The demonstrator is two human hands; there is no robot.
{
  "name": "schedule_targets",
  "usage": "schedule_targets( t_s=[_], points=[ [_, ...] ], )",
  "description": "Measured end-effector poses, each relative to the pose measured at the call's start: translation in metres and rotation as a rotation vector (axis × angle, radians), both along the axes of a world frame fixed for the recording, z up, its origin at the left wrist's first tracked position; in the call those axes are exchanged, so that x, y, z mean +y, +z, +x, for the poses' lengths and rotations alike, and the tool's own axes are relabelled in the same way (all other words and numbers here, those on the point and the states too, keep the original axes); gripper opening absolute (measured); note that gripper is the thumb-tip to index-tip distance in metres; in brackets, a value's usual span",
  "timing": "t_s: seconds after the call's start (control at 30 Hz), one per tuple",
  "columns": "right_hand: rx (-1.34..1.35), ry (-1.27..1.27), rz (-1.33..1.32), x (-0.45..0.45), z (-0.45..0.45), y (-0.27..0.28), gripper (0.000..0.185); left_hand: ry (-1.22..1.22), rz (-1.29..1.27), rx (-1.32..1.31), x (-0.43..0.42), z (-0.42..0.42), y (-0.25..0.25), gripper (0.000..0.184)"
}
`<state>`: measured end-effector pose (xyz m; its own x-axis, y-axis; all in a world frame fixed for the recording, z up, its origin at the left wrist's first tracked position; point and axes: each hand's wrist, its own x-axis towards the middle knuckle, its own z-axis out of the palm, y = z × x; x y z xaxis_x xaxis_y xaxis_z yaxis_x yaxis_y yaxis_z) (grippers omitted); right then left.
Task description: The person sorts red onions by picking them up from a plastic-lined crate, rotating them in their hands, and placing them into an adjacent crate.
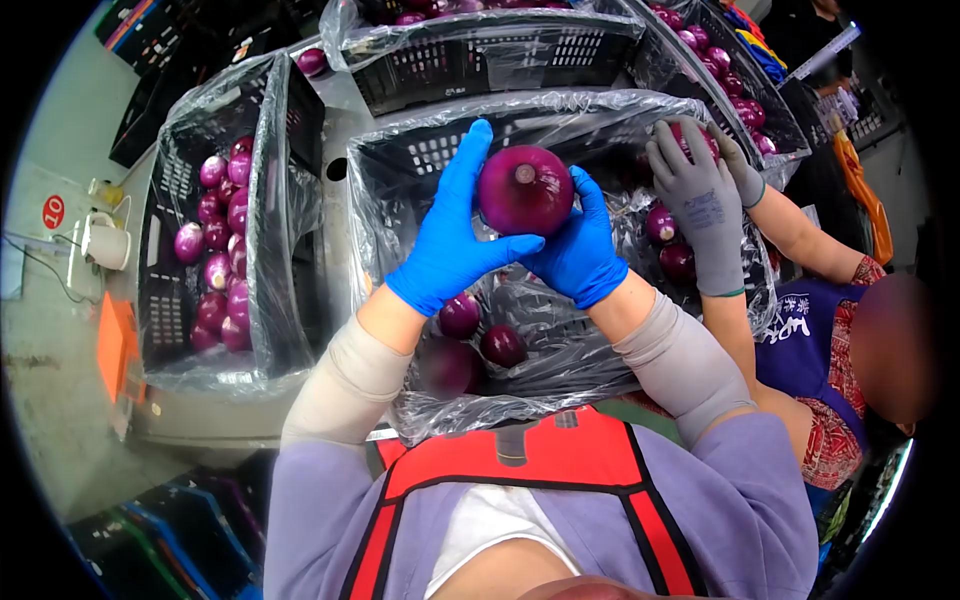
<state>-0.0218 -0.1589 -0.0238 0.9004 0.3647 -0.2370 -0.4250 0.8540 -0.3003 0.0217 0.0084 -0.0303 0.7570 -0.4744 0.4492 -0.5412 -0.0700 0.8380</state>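
Between my two blue-gloved hands is a large red onion, its stem end facing up. My left hand holds its left side, fingers stretched along it and thumb below. My right hand supports it from the lower right, fingers curled against it. Both hands are above a black crate lined with clear plastic. Inside the crate, below my hands, lie several onions, among them a dark red one and a shinier one.
A co-worker's grey-gloved hands hold an onion over the crate's right side. Another lined crate with several onions stands at left. More crates line the back. The co-worker is close on the right.
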Motion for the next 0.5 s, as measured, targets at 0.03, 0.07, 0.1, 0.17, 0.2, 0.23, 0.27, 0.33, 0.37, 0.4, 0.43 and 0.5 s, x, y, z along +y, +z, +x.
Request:
schedule_targets(
  t_s=[0.03, 0.07, 0.1, 0.17, 0.2, 0.23, 0.27, 0.33, 0.37, 0.4, 0.43, 0.5],
  points=[
    [0.008, 0.003, 0.000, 0.001, 0.000, 0.001, 0.063, 0.003, 0.000, 0.008, 0.000, -0.001, 0.000, 0.113],
    [0.019, -0.023, -0.015, 0.002, -0.001, 0.002, 0.063, -0.009, -0.028, 0.082, 0.000, -0.001, 0.000, 0.108],
    [0.026, -0.052, -0.029, 0.003, -0.001, 0.003, 0.063, -0.023, -0.054, 0.151, 0.000, -0.001, 0.002, 0.104],
    [0.051, -0.073, -0.053, 0.001, -0.001, 0.003, 0.062, -0.069, -0.126, 0.283, -0.002, -0.004, 0.008, 0.097],
    [0.079, -0.087, -0.084, -0.001, -0.002, 0.003, 0.061, -0.109, -0.204, 0.419, -0.003, -0.005, 0.010, 0.090],
    [0.075, -0.090, -0.086, -0.003, -0.001, 0.004, 0.061, -0.113, -0.205, 0.415, -0.004, -0.004, 0.010, 0.090],
    [0.059, -0.096, -0.088, -0.003, 0.000, 0.005, 0.061, -0.121, -0.222, 0.392, -0.003, -0.002, 0.010, 0.084],
    [0.048, -0.093, -0.091, -0.002, 0.000, 0.006, 0.060, -0.122, -0.241, 0.375, -0.001, -0.002, 0.010, 0.077],
    [0.040, -0.099, -0.122, -0.001, 0.000, 0.007, 0.059, -0.142, -0.275, 0.464, 0.000, -0.001, 0.011, 0.072],
    [0.033, -0.105, -0.152, 0.000, 0.000, 0.008, 0.059, -0.163, -0.309, 0.554, 0.001, -0.001, 0.013, 0.067],
    [0.031, -0.100, -0.156, 0.001, 0.001, 0.007, 0.059, -0.159, -0.315, 0.551, 0.002, 0.000, 0.014, 0.067],
    [0.048, -0.128, -0.218, 0.002, 0.000, 0.003, 0.059, -0.187, -0.359, 0.831, 0.003, 0.001, 0.016, 0.062]
  ],
)
